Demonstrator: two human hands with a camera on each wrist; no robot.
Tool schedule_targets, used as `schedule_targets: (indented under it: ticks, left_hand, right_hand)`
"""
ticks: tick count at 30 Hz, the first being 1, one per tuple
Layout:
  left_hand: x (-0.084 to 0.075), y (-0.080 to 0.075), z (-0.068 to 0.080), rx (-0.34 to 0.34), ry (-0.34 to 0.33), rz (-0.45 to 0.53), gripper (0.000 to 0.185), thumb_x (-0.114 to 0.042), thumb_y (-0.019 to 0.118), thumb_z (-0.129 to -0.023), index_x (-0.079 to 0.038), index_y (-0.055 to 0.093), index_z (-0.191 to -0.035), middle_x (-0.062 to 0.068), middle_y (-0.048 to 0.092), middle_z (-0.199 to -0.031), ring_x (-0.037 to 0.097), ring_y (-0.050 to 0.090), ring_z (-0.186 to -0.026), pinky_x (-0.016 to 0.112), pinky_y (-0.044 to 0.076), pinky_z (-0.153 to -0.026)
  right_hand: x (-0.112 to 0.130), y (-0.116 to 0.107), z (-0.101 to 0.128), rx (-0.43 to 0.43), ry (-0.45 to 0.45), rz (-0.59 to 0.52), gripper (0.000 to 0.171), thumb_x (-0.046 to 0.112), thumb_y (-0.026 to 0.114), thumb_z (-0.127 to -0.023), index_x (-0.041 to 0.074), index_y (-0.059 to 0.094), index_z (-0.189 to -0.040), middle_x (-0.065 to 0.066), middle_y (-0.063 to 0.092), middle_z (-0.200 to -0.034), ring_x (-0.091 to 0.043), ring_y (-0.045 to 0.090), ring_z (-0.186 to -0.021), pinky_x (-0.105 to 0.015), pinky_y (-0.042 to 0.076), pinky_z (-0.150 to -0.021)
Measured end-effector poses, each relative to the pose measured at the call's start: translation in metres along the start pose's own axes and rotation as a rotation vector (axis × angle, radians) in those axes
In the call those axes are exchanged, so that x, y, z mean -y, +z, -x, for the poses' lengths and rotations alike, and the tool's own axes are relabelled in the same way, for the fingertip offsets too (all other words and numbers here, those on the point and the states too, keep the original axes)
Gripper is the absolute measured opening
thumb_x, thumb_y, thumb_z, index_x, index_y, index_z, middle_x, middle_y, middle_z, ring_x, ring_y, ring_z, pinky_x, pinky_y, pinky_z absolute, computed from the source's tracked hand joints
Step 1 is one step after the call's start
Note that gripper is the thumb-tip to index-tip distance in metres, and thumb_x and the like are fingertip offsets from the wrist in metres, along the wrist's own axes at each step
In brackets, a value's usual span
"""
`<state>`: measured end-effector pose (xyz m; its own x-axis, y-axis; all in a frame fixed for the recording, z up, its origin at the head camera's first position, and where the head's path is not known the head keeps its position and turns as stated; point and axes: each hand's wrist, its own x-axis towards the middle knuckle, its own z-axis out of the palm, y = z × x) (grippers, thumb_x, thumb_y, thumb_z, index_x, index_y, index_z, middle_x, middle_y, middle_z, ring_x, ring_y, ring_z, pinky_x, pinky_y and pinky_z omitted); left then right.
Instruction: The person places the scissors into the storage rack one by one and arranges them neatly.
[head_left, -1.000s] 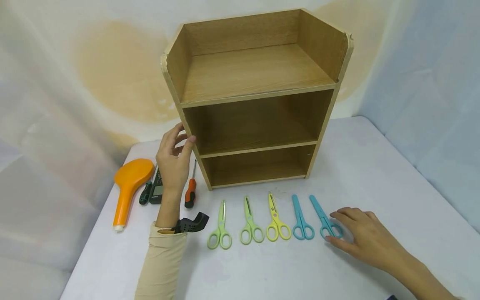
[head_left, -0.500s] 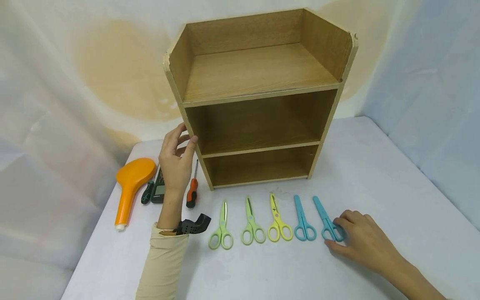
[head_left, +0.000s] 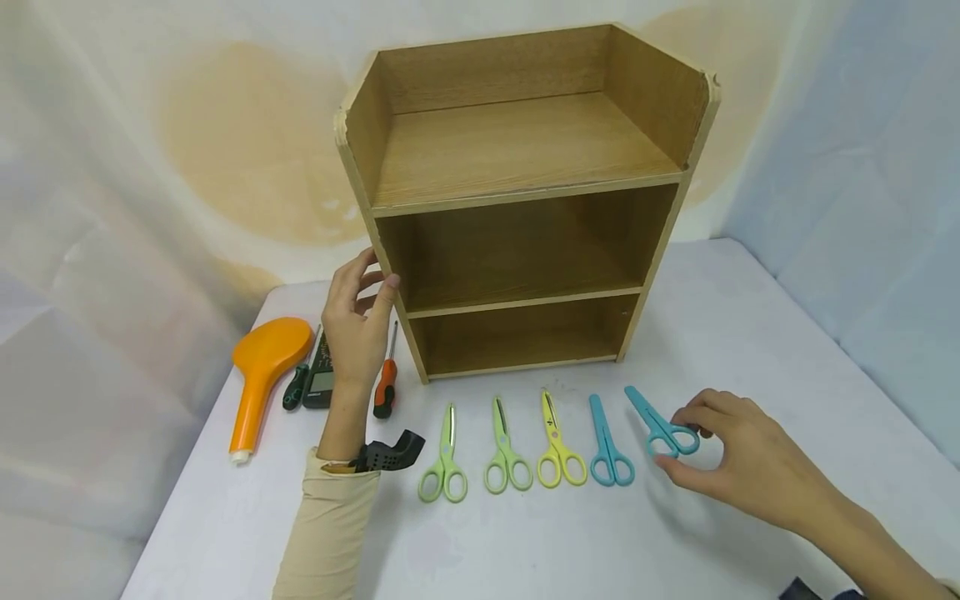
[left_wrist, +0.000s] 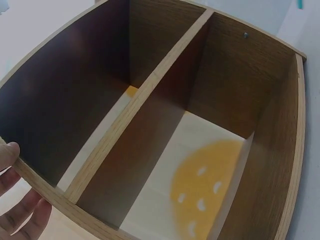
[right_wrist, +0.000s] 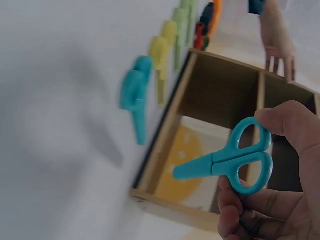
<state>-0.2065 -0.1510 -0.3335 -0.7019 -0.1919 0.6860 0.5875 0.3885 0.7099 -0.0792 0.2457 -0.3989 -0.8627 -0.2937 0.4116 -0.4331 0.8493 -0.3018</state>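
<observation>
My right hand (head_left: 757, 462) pinches the handle of a pair of blue scissors (head_left: 647, 408), lifted off the table with the blade end pointing away. In the right wrist view these blue scissors (right_wrist: 197, 167) sit between thumb and fingers. To their left lie another blue pair of scissors (head_left: 602, 433), a yellow pair (head_left: 552, 429) and two green pairs (head_left: 446, 442) in a row. My left hand (head_left: 356, 333) holds the left side panel of a wooden shelf (head_left: 525, 146); in the left wrist view its thumb lies on the front edge of the shelf (left_wrist: 135, 105), fingers outside.
Left of the shelf lie an orange paddle-shaped object (head_left: 262, 358), a dark green-handled tool (head_left: 295, 387), a dark device with a small display (head_left: 318, 383) and an orange-and-black screwdriver (head_left: 386, 387). Pale cloth walls (head_left: 862, 167) stand around the white table (head_left: 525, 550).
My right hand has taken hold of the rightmost blue scissors and raised them from the table. The left hand stays at the shelf's side.
</observation>
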Motion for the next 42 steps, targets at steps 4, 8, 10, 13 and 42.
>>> schedule_targets:
  ticks: [4,8,10,13,42]
  left_hand:
    - [-0.001,0.0,0.001,-0.004,-0.003,-0.013,0.04,-0.005,0.067,-0.095,0.003,0.06,-0.135,0.019,0.059,-0.126,0.032,0.064,-0.109,0.026,0.055,-0.086]
    - [-0.001,0.0,0.001,-0.008,-0.01,-0.021,0.04,-0.005,0.067,-0.096,0.003,0.06,-0.135,0.018,0.06,-0.126,0.031,0.064,-0.11,0.027,0.054,-0.087]
    - [-0.001,0.001,0.001,-0.008,-0.009,-0.015,0.04,-0.005,0.067,-0.096,0.002,0.06,-0.135,0.018,0.06,-0.126,0.032,0.064,-0.109,0.025,0.054,-0.086]
    - [0.01,0.003,0.0,-0.01,-0.014,-0.005,0.041,-0.008,0.068,-0.096,-0.002,0.06,-0.136,0.013,0.06,-0.127,0.027,0.064,-0.11,0.024,0.054,-0.086]
    - [0.051,0.018,0.001,0.012,0.011,-0.003,0.044,-0.027,0.068,-0.097,-0.021,0.06,-0.139,-0.006,0.059,-0.129,0.012,0.062,-0.111,0.038,0.055,-0.087]
  right_hand:
    - [0.007,-0.011,-0.01,-0.032,-0.008,-0.018,0.036,0.034,0.094,-0.063,0.02,0.073,-0.089,0.018,0.056,-0.092,-0.006,0.05,-0.082,-0.026,0.048,-0.065]
    - [0.015,-0.019,-0.018,-0.031,-0.011,-0.022,0.037,0.035,0.094,-0.064,0.021,0.072,-0.09,0.017,0.055,-0.09,-0.005,0.049,-0.081,-0.025,0.049,-0.064]
    - [0.019,-0.023,-0.021,-0.033,-0.02,-0.034,0.037,0.034,0.094,-0.063,0.022,0.072,-0.09,0.018,0.055,-0.091,-0.004,0.05,-0.081,-0.02,0.048,-0.065]
    - [0.024,-0.031,-0.025,-0.043,-0.046,-0.081,0.038,0.03,0.095,-0.063,0.025,0.071,-0.092,0.019,0.055,-0.093,-0.002,0.052,-0.082,-0.012,0.045,-0.069]
    - [0.077,-0.115,-0.095,-0.118,-0.403,-0.301,0.05,0.002,0.092,-0.057,0.018,0.072,-0.1,0.009,0.062,-0.094,-0.004,0.052,-0.087,-0.015,0.043,-0.074]
